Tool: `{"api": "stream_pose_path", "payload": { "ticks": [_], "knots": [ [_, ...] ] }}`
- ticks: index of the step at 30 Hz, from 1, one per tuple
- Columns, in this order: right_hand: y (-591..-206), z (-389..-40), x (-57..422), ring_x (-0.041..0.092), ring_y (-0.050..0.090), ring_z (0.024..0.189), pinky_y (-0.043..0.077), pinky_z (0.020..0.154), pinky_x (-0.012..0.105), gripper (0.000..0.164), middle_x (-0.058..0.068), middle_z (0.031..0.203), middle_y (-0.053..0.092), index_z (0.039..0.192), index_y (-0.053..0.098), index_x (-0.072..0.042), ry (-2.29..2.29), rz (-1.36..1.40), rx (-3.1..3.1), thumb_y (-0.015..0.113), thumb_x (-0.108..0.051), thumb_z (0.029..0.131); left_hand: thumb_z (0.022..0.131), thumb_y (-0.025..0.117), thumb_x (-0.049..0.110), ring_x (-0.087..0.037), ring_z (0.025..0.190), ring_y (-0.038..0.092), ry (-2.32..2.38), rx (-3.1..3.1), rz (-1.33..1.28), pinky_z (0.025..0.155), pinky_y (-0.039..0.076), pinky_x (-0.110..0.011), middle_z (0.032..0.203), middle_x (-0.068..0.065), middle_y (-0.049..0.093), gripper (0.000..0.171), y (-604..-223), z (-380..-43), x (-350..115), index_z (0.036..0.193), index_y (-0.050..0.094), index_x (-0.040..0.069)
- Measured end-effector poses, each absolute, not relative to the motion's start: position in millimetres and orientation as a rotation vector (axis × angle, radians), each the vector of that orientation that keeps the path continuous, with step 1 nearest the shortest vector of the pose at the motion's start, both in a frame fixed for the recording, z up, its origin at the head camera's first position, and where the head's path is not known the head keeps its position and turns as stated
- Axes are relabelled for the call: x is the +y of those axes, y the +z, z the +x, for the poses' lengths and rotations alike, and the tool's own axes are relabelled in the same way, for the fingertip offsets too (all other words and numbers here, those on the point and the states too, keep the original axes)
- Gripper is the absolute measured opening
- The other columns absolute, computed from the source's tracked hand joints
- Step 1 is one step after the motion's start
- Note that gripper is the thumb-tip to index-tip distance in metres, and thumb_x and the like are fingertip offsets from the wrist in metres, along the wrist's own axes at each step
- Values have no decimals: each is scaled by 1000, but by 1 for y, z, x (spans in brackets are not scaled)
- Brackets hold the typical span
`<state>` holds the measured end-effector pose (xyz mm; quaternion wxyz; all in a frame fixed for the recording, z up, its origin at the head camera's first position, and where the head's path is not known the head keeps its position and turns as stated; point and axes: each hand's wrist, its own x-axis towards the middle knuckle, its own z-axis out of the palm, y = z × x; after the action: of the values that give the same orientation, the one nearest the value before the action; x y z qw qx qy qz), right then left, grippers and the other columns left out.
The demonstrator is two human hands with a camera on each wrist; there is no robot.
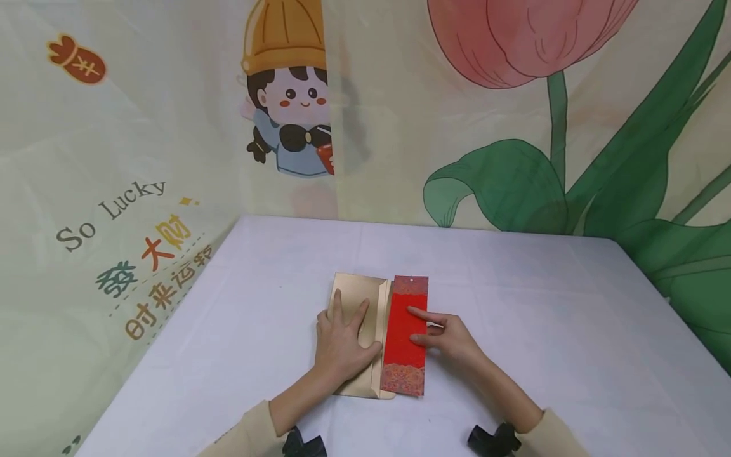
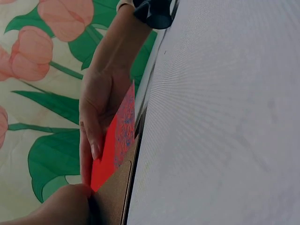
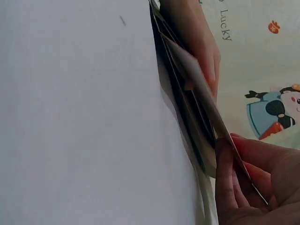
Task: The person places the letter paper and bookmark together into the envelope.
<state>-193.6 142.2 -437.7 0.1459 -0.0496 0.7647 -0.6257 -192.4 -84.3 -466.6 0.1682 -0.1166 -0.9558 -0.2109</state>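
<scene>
A gold paper envelope (image 1: 356, 287) lies upright on the white table, a folded strip along its right side. My left hand (image 1: 342, 343) rests on it with fingers spread, the thumb reaching toward that strip. Just right of the strip is a long red card (image 1: 402, 349), patterned at both ends, with a small hole near its top. My right hand (image 1: 454, 339) pinches the card's right edge between thumb and fingers. In the right wrist view the card (image 3: 201, 79) is tilted up off the table, its left part close over the envelope (image 3: 206, 161).
The white-covered table (image 1: 542, 317) stretches out around the papers. Behind it hangs a printed cloth with a tulip (image 1: 525, 38) and a cartoon figure (image 1: 297, 120). Black wrist mounts (image 1: 493, 439) sit at both sleeves.
</scene>
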Motion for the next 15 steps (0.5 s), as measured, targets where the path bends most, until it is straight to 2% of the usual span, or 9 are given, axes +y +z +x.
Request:
{"api": "stream_pose_path", "payload": {
  "ticks": [4, 8, 12, 15],
  "knots": [
    [-444, -193, 134, 25, 65, 92, 49, 76, 24, 57, 19, 100, 67, 133, 50, -4, -1811, -250, 2163, 69, -9, 80, 70, 61, 48, -42, 107, 35, -601, -2728, -325, 86, 31, -50, 147, -23, 19, 70, -467, -193, -84, 135, 50, 24],
    [-447, -193, 128, 22, 64, 78, 48, 67, 22, 55, 14, 87, 69, 130, 53, -4, -1716, -322, 2274, 71, -9, 78, 70, 60, 49, -41, 106, 36, -586, -2728, -328, 85, 32, -49, 147, -23, 19, 71, -467, -193, -84, 135, 49, 24],
    [-445, -196, 123, 16, 58, 69, 46, 60, 23, 53, 7, 88, 67, 127, 57, -7, -1570, -369, 2439, 73, -10, 76, 70, 60, 47, -41, 105, 36, -580, -2730, -332, 84, 32, -49, 147, -24, 20, 70, -465, -192, -85, 135, 49, 23],
    [-444, -199, 118, 14, 53, 64, 44, 58, 23, 52, 5, 81, 63, 125, 59, -8, -1499, -380, 2505, 74, -10, 75, 70, 60, 46, -41, 106, 35, -590, -2731, -327, 84, 32, -49, 147, -24, 19, 70, -465, -192, -84, 136, 49, 24]
  ]
}}
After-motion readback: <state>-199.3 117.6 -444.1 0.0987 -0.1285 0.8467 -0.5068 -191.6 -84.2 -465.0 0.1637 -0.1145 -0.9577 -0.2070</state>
